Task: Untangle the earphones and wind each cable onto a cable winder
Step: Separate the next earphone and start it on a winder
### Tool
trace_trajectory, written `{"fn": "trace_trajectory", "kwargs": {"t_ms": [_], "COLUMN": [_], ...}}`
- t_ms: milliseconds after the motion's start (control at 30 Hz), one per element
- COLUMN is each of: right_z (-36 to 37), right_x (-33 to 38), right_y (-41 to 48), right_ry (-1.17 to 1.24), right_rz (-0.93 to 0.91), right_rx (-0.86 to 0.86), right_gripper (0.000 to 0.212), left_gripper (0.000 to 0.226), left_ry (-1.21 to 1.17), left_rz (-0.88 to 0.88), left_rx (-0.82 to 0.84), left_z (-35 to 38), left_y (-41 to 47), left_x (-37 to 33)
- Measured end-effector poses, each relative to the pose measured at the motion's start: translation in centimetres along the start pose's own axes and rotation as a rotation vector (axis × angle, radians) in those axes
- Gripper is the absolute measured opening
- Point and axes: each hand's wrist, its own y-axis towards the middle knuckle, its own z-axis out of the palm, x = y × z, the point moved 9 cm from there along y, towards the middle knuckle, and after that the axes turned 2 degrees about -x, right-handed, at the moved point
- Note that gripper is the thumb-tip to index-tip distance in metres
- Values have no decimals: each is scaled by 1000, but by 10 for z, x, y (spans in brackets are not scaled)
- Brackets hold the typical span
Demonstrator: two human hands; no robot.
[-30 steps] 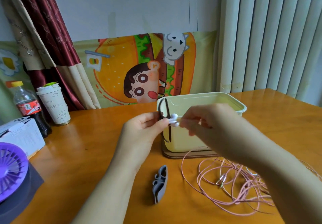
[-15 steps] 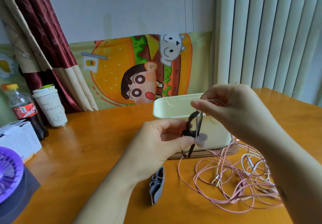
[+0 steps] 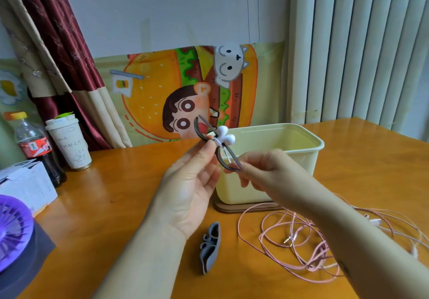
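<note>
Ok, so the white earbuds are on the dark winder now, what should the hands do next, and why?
Probably start wrapping: while the left hand holds the winder, the right hand should lead the pink cable round its middle. The earbuds sit there, but most of that cable lies in loose loops on the table.

Tabletop: orange-brown wood, glossy. Back left: cola bottle upright, lidded paper cup just beside it. Left edge: white box, purple fan nearer the camera. Centre right: cream bin standing on a wooden base. In front of it: grey cable winder lying on its edge; loose pink cables tangled to its right.
</note>
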Motion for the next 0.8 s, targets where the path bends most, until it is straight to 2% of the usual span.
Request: {"fn": "trace_trajectory", "kwargs": {"t_ms": [100,233,333,400,467,533,667,800], "right_z": [8,3,-1,-3,-6,-15,-52,-74], "right_x": [9,11,20,29,37,41,44,39], "right_y": [-4,-6,-10,-12,-14,-15,-15,-16], "right_ry": [-154,-337,-419,-456,-471,-465,-378,-283], "right_rz": [-59,-61,-83,-129,-168,-184,-221,-211], "right_rx": [73,66,46,29,11,-31,-234,-326], "right_gripper": [27,23,22,21,20,19,12,11], "left_gripper": [25,27,24,17,14,17,12,27], "left_ry": [-38,-6,145,360,628,778,783,774], "left_rz": [-19,18,93,183,287,325,275,177], "left_rx": [-18,-115,-153,-163,-127,-71,43,224], "left_z": [-4,-22,-30,-30,-19,-8,3,20], "left_y": [1,7,7,5,0,-3,-4,-10], "left_x": [2,0,-5,-12,-18,-17,-7,7]}}
